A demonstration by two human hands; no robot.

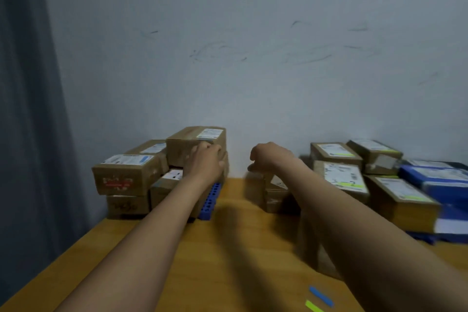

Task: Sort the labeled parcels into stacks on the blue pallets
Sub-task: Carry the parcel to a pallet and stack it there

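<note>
Brown cardboard parcels with white labels are stacked on a blue pallet (210, 200) at the left of the wooden table (228, 248). My left hand (205, 159) grips the near side of the top parcel (187, 140) of that stack. My right hand (268, 156) hovers with loosely curled fingers, holding nothing, above a small parcel (274, 194) standing alone on the table. On the right, another stack of parcels (344, 175) marked with yellow-green stripes rests on a second blue pallet (421, 237).
Blue boxes (435, 176) lie at the far right beside the right stack. A blue strip (321, 296) and a yellow-green strip (313, 306) lie on the table near its front. A grey curtain (27, 109) hangs on the left; a wall stands behind.
</note>
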